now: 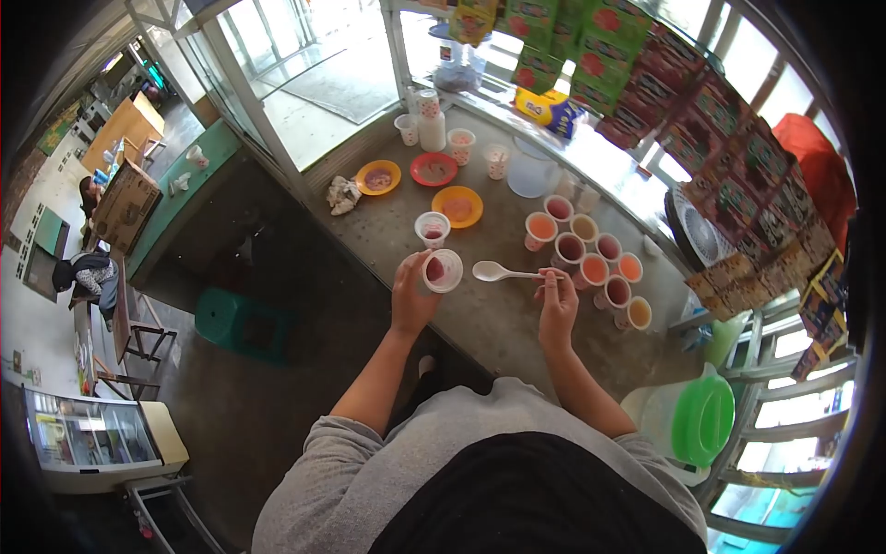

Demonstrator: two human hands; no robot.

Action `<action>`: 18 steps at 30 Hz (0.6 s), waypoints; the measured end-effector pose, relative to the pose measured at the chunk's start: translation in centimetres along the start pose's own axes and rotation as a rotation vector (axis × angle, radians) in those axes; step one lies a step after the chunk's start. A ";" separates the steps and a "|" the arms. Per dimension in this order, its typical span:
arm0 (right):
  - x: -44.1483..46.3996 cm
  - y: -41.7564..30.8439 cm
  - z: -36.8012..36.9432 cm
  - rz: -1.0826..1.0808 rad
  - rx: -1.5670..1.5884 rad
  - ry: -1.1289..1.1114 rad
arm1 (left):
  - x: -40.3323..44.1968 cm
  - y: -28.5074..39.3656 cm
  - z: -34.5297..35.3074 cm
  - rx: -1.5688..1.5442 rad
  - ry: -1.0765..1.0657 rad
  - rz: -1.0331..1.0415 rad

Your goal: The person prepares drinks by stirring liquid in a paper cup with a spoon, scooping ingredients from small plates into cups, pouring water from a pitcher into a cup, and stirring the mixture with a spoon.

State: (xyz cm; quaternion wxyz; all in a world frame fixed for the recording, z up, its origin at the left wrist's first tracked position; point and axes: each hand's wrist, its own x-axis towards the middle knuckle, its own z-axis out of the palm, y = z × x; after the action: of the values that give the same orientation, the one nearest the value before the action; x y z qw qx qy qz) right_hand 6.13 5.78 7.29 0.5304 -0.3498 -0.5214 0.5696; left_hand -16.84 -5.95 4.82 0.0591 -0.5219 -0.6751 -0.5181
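My left hand (413, 294) is wrapped round a plastic cup (445, 270) with a little dark red stuff in it, tilted toward me above the counter. In my right hand (556, 300) a white spoon (498, 271) is pinched by its handle, its bowl pointing left toward the cup, apart from it. Just beyond the held cup stands another cup (432, 229) with some red in the bottom. Right of the spoon, several filled cups (592, 270) in red, orange and tan stand close together.
Yellow plates (457, 207) and a red plate (434, 169) lie farther back, beside a crumpled bag (343, 196). A clear tub (532, 168) and stacked cups (431, 129) stand near the window. Sachet strips (720, 120) hang at right, above a green-lidded pitcher (703, 420). A green stool (242, 323) is on the floor.
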 end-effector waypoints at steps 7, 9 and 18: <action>2.5 4.1 7.4 0.229 0.043 -0.101 | 4.7 -6.2 -3.0 0.051 0.018 0.044; 3.1 5.0 9.1 0.266 0.042 -0.078 | 6.4 -7.8 -3.5 0.057 -0.007 0.067; 5.3 7.3 14.0 0.277 0.013 0.019 | 11.8 -13.9 -4.1 0.063 -0.182 0.150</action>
State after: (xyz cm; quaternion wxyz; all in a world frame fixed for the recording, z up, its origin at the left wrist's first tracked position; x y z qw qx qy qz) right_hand -9.95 8.59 4.01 0.4540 -0.4204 -0.4592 0.6374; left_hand -34.69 -0.31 5.10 0.0525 -0.6136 -0.6527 -0.4412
